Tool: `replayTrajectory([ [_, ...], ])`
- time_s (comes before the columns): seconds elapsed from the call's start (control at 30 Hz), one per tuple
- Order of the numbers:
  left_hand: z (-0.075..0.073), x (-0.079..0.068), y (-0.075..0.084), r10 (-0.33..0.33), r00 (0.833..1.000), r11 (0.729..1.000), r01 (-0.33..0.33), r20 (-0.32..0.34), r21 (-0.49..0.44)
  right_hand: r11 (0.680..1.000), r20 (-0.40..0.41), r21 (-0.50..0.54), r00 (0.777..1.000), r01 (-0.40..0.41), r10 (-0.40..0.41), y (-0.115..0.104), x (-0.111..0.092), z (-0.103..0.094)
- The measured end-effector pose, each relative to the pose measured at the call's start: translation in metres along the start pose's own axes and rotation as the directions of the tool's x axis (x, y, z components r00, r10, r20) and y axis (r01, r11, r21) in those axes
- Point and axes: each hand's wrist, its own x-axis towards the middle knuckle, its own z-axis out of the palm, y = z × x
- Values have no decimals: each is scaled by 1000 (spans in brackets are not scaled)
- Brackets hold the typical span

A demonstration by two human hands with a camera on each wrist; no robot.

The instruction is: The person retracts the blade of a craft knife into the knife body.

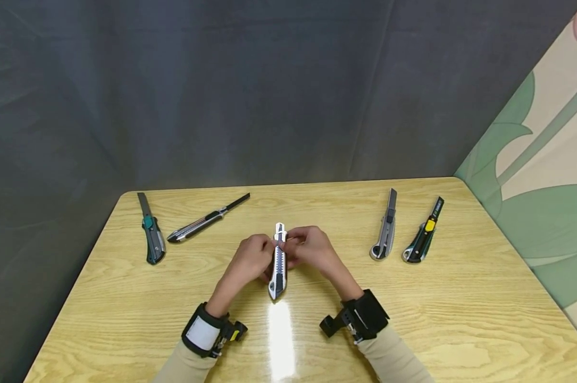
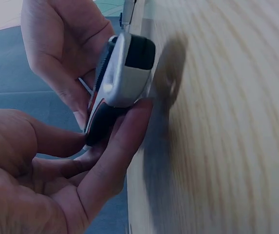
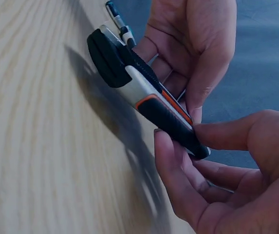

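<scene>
A silver and black utility knife is held at the middle of the table, its tail end toward the person. From the left side, the left hand grips it between thumb and fingers. The right hand pinches it from the other side, near the front end. In the left wrist view, the knife's rounded tail faces the camera, tilted close over the wood. Orange trim and a dark grip show on the knife's side in the right wrist view, with the right thumb and fingers at its front end.
On the table, a teal-and-grey utility knife and a slim silver one lie at left. At right lie a grey utility knife and a black-green one with a yellow slider. Dark cloth hangs behind.
</scene>
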Motion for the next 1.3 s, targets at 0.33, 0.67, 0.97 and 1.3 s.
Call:
replayTrajectory([
  [0.33, 4, -1, -5, -38, 998, 999, 39, 43, -28, 964, -25, -263, 999, 39, -47, 4, -1, 3],
  [0.67, 5, 0, -6, -78, 994, 993, 85, 81, -78, 938, -44, -346, 999, 9, -26, 3, 0, 6],
  [0.97, 7, -1, -5, -63, 997, 998, 63, 54, -9, 830, -99, -558, 992, 8, -76, 1, 1, 7],
  [1.3, 7, 0, -5, -63, 998, 998, 62, 26, 28, 826, -75, -563, 993, 29, -86, 1, 1, 6],
])
